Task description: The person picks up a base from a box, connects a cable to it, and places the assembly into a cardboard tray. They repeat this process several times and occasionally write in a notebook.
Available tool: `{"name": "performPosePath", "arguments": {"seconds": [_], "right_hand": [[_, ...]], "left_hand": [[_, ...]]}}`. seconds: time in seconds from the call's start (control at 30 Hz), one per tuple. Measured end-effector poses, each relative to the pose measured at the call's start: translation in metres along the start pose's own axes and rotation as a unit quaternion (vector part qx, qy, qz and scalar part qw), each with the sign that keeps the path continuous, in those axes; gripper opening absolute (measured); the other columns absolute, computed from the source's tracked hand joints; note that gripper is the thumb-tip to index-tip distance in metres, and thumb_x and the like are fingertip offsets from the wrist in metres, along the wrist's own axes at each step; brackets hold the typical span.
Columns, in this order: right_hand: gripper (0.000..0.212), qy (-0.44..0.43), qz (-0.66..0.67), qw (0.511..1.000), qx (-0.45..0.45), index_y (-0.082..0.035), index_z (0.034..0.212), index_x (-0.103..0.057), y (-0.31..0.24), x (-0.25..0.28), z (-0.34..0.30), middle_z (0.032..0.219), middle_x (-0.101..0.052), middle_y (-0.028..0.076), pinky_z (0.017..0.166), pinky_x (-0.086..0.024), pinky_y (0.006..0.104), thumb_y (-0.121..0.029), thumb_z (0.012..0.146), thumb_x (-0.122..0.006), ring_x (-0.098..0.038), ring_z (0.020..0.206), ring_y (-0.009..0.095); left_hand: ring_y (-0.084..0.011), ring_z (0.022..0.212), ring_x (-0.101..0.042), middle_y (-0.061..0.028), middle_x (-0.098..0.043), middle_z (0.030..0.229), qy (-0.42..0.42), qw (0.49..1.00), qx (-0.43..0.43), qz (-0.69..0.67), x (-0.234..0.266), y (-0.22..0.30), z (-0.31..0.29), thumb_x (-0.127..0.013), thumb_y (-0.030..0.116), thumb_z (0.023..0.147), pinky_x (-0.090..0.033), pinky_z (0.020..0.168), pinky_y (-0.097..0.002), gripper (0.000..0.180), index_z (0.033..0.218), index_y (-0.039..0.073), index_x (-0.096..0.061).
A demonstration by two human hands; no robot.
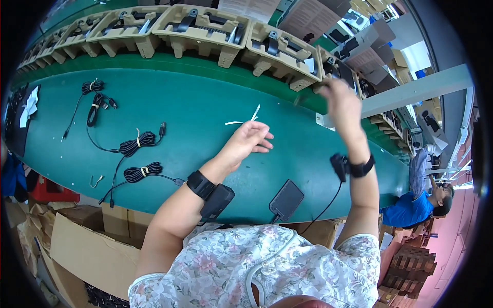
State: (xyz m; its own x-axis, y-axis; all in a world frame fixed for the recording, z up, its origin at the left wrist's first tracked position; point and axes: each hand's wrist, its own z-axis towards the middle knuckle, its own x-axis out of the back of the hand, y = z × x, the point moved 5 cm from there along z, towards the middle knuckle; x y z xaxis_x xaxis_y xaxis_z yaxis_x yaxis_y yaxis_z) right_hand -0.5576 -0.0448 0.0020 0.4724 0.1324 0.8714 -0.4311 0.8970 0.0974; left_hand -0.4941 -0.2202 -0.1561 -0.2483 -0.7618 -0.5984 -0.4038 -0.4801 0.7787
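Over the middle of the green bench [190, 102], my left hand [249, 139] is palm partly up with its fingers apart and loosely bent, and nothing shows in it. Just beyond its fingertips lie pale twist ties [256, 113]. My right hand [343, 100] is raised farther right, near the moulded pulp trays [300, 77]. Motion smears its fingers, so whether it holds anything is unclear. Left of my left forearm are bundled black cables: one coil [137, 145] with a USB plug, a nearer coil [143, 172], and more tied bundles [94, 108] farther back.
A row of pulp trays [200, 33] with black parts lines the far side. A black phone-like device [287, 199] lies at the near edge. A metal beam [405, 97] stands at right, beyond it a person in blue [413, 210]. Open cardboard boxes [92, 246] sit below left.
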Motion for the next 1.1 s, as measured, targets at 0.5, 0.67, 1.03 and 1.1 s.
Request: {"name": "performPosePath", "arguments": {"seconds": [0.5, 0.67, 1.03, 1.1], "right_hand": [[0.017, -0.246, -0.335, 0.906, -0.078, -0.010, 0.086, -0.066, 0.146, -0.111, 0.100, 0.084, -0.066, 0.013, 0.064, -0.052, 0.0386, -0.014, 0.080, -0.050, -0.064, 0.080, 0.031], [0.020, -0.183, -0.254, 0.938, -0.150, -0.007, 0.091, -0.065, 0.165, -0.153, 0.093, 0.084, -0.066, 0.015, 0.064, -0.052, 0.0390, -0.014, 0.083, -0.048, -0.065, 0.077, 0.031], [0.025, -0.204, 0.372, 0.809, -0.407, 0.002, 0.104, -0.059, 0.219, -0.157, 0.081, 0.083, -0.063, 0.016, 0.066, -0.050, 0.0345, -0.006, 0.081, -0.055, -0.063, 0.076, 0.024], [0.028, -0.163, 0.229, 0.857, -0.433, 0.002, 0.105, -0.059, 0.239, -0.165, 0.075, 0.088, -0.063, 0.016, 0.069, -0.049, 0.0337, -0.006, 0.079, -0.060, -0.062, 0.079, 0.023]], "left_hand": [[-0.0169, 0.082, -0.059, -0.0103, -0.055, 0.101, -0.024, 0.997, 0.002, 0.069, 0.005, -0.014, 0.004, -0.052, 0.025, 0.092, -0.050, 0.070, -0.0278, 0.027, 0.108, 0.003, -0.048], [-0.0165, 0.080, -0.059, -0.0101, -0.055, 0.099, -0.003, 0.999, 0.012, 0.050, 0.006, -0.013, 0.007, -0.050, 0.026, 0.093, -0.050, 0.070, -0.0278, 0.028, 0.107, 0.002, -0.048], [-0.0163, 0.077, -0.060, -0.0113, -0.056, 0.096, 0.030, 0.997, 0.002, 0.069, 0.008, -0.008, 0.003, -0.045, 0.035, 0.094, -0.049, 0.071, -0.0270, 0.037, 0.105, 0.000, -0.048], [-0.0162, 0.077, -0.060, -0.0114, -0.056, 0.096, 0.026, 0.998, 0.007, 0.065, 0.006, -0.011, 0.007, -0.045, 0.035, 0.094, -0.049, 0.071, -0.0270, 0.037, 0.105, 0.000, -0.048]]}}
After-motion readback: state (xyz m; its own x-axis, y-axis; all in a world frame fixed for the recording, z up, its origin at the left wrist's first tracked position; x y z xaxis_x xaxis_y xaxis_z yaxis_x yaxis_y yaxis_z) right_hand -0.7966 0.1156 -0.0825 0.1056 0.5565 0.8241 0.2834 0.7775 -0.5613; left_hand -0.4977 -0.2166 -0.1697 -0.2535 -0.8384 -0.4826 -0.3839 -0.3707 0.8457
